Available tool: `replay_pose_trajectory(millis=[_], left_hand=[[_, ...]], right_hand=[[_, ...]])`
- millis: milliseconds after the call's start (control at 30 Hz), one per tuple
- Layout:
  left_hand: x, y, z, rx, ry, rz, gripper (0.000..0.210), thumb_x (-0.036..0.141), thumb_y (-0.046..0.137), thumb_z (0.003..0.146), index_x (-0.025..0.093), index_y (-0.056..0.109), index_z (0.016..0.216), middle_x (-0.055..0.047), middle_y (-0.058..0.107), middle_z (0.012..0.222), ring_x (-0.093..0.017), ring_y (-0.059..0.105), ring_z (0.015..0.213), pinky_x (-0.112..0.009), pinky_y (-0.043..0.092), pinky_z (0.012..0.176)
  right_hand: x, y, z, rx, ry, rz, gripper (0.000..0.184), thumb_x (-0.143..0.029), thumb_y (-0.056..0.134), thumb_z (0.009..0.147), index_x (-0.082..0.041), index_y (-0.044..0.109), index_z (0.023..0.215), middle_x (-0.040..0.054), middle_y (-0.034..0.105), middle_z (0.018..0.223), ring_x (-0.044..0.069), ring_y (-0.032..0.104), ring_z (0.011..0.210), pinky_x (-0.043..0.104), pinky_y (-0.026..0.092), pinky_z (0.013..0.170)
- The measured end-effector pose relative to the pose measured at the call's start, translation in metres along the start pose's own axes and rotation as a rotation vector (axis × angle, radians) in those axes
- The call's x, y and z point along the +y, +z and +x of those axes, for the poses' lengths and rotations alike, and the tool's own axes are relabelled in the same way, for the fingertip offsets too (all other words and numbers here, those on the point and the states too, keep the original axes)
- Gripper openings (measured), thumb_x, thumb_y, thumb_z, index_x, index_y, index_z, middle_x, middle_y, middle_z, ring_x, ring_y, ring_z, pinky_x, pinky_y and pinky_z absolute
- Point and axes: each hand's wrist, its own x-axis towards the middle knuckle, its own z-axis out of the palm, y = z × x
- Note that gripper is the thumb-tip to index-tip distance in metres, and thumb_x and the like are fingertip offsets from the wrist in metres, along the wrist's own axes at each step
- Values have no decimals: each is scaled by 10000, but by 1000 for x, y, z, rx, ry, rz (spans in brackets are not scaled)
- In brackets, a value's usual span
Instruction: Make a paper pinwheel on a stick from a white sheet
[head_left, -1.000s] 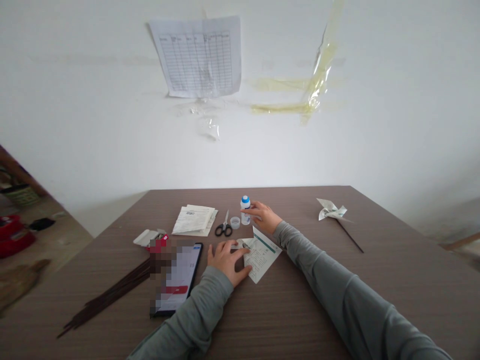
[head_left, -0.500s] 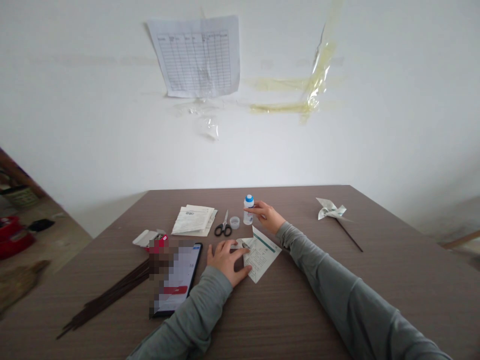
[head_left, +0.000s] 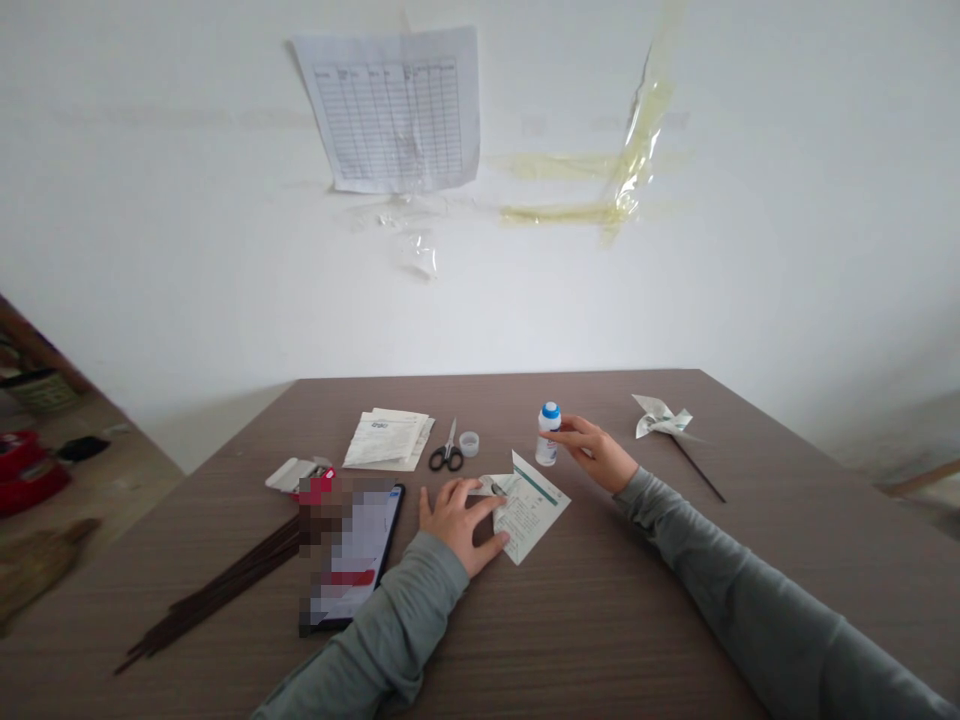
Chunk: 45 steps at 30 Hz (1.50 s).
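Blue-capped white bottle (head_left: 547,454) upright, cap up, long axis vertical, just beyond printed paper (head_left: 538,512) on bench (head_left: 585,620). Right hand (head_left: 596,455), fingers part-closed, grips bottle from right. Left hand (head_left: 457,525) spread, palm down, fingertips on paper's left side; one paper corner points toward wall (head_left: 570,310).

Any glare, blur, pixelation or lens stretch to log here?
All in the head view: glare on the glossy yellowish tape; print on the gridded white paper sheet too soft to read; pixel blocks over the left side of the black-framed phone; grey right sleeve seemingly stretched toward the corner.
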Motion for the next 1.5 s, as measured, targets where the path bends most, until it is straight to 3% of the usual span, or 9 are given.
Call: replay_pose_trajectory(millis=[333,500,633,800,967,1300,1400,1467,1500], left_hand=[[3,3,-3,69,27,14,628,366,982,1053,533,924,1655,-113,788,1849,-571,637,1759,-1057,376,1474],[3,0,-1,27,29,4,645,401,957,1066,522,900,1697,-120,769,1878,-588,622,1769,-1067,354,1472],[2,2,0,22,37,2,661,395,933,1075,528,881,1721,-131,764,1888,-585,622,1776,-1073,349,1465],[2,7,2,50,30,17,713,386,938,1055,540,856,1747,-122,780,1866,-576,651,1749,-1053,383,1463],[2,9,2,71,16,13,713,376,951,1036,512,863,1730,-132,818,1808,-559,660,1736,-1033,397,1467],[7,11,3,92,27,34,545,421,1004,1036,505,959,1573,-107,842,1767,-538,676,1699,-1001,393,1489],[8,9,2,88,35,33,530,442,1003,1054,495,966,1581,-120,844,1756,-542,683,1694,-1012,378,1492],[9,8,2,86,45,32,522,443,1001,1062,490,969,1581,-126,845,1751,-546,683,1700,-1019,374,1491],[9,9,1,83,51,30,526,444,1003,1062,488,968,1585,-130,843,1753,-550,681,1704,-1025,372,1488]], right_hand=[[21,7,-21,99,-112,-31,592,-101,697,1158,-399,976,1588,139,947,1546,359,935,1393,545,773,1249],[20,13,-26,107,-139,-229,772,10,609,1089,-428,939,1632,103,947,1596,328,915,1458,738,583,1471],[18,20,-28,142,-111,-294,724,-10,629,1116,-449,959,1588,84,965,1520,294,925,1328,761,465,1538],[10,26,-30,254,-56,-308,694,-33,593,1125,-467,993,1492,65,956,1384,298,893,1247,796,413,1522],[0,28,-28,355,21,-335,659,-69,646,1089,-465,989,1488,41,906,1178,340,839,1303,766,412,1498],[-25,35,-31,370,177,-329,577,-245,762,1108,-465,924,1616,9,792,956,345,781,1069,808,440,1450],[-30,38,-31,339,211,-291,367,-380,825,1135,-390,959,1477,21,807,982,343,786,1031,786,485,1423],[-32,41,-31,300,217,-233,198,-484,853,1162,-327,956,1224,37,830,992,346,806,1034,782,491,1432],[-32,42,-31,276,212,-198,239,-524,853,1177,-307,923,1108,49,848,1001,351,821,1052,779,491,1442]])
